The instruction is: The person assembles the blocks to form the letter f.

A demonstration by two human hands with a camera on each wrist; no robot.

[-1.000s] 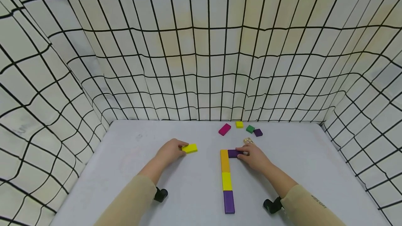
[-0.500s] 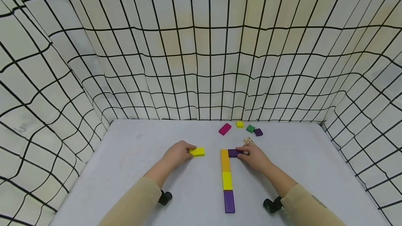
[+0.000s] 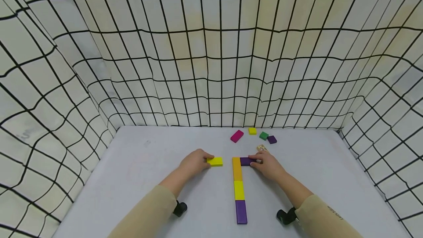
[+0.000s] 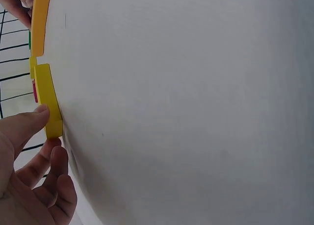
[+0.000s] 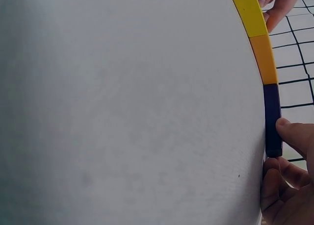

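My left hand (image 3: 194,162) pinches a yellow block (image 3: 216,161) between thumb and fingers, left of a row of blocks. The left wrist view shows the thumb on the face of this yellow block (image 4: 48,87) and a fingertip at its near end. Thumb and fingers of my right hand (image 3: 270,166) hold a dark purple block (image 3: 245,161), whose left end meets the top of an orange block (image 3: 237,170). Below the orange one, end to end, lie another yellow block (image 3: 239,190) and a purple block (image 3: 241,212).
Behind the row lie a pink block (image 3: 236,136), a small yellow block (image 3: 252,131), a green block (image 3: 263,135) and a small purple block (image 3: 272,139). A patterned pale piece (image 3: 261,147) sits just beyond my right fingers. Black netting (image 3: 211,69) surrounds the white table (image 3: 138,172).
My left hand has carried the yellow block rightward and slightly nearer, closing much of the gap to the orange block. My right hand and the row of blocks have stayed in place.
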